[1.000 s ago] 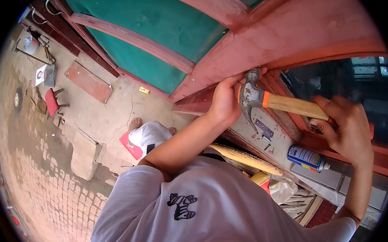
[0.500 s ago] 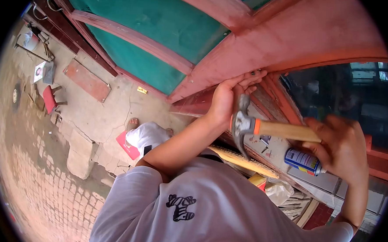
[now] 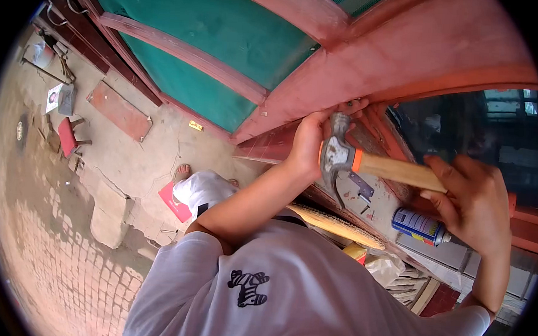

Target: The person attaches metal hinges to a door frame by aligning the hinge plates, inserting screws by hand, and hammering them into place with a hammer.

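A claw hammer [image 3: 339,156] with a wooden handle is gripped near the handle's end by my right hand [image 3: 471,197]. Its steel head is in front of my left hand [image 3: 312,137], which is raised to the edge of the pink door frame [image 3: 296,108]. The left fingertips touch that edge; the hammer head partly covers them, and anything between them is too small to make out. Below the hammer, a metal hinge [image 3: 362,184] lies on the ledge with small metal pieces beside it. A blue spray can [image 3: 418,226] lies on its side under my right hand.
Dark window glass [image 3: 465,129] is at the right, and green panels [image 3: 209,31] fill the door at the upper left. On the ground at the left are a red stool [image 3: 68,138], a reddish board [image 3: 120,111] and a box [image 3: 61,99]. A plastic bag [image 3: 385,266] lies below the ledge.
The hammer and my right hand have dropped, then risen slightly again. My left hand stays at the frame's edge, its fingers shifted slightly. The view has moved a little.
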